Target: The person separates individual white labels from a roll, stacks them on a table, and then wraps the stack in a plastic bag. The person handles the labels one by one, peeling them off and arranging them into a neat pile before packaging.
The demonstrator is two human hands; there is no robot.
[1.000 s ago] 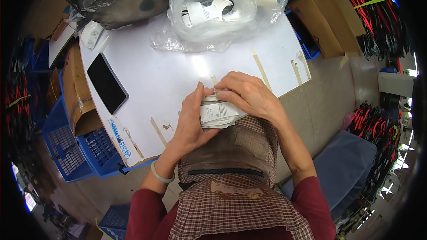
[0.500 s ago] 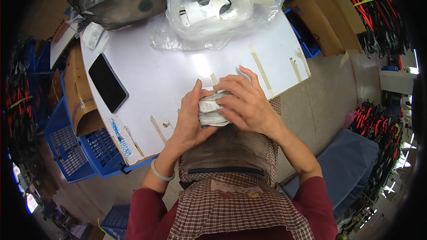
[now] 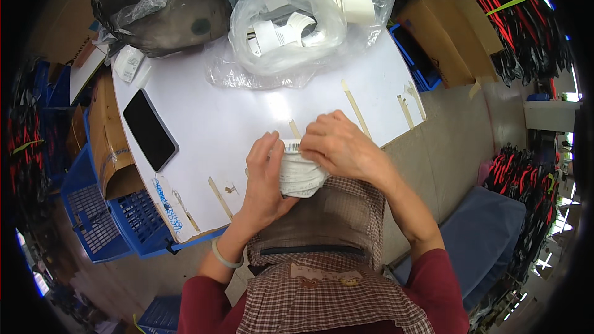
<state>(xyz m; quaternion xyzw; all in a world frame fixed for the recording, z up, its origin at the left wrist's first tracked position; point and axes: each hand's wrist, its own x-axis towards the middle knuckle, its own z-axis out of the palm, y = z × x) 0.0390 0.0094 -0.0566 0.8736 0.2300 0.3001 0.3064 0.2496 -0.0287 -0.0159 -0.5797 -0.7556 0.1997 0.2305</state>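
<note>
Now, since half a second ago: the right hand (image 3: 340, 146), spread with a finger raised before, has drawn its fingers together; the stack of labels (image 3: 301, 176) has tipped, showing layered pale edges where a printed face showed earlier.
Hands: two, both on the stack; the left hand (image 3: 265, 184) is half curled, its fingers along the left side and its thumb underneath; the right is nearly closed, its bunched fingertips at the far edge, though exactly what they pinch cannot be told.
Stack: one, held between the palms just over the near edge of the bench (image 3: 235, 117), above the apron (image 3: 309, 216).
Direction: a barcode strip (image 3: 291, 146) sticks out at the far end, away from the person; the layered edges run left to right; fingers cover too much to tell the long axis.
Phone: one black phone (image 3: 150, 130), left on the bench, slanting.
Bags: one clear bag (image 3: 247, 62) holding white labels (image 3: 269, 37), and one dark bag (image 3: 167, 18) left of it.
</note>
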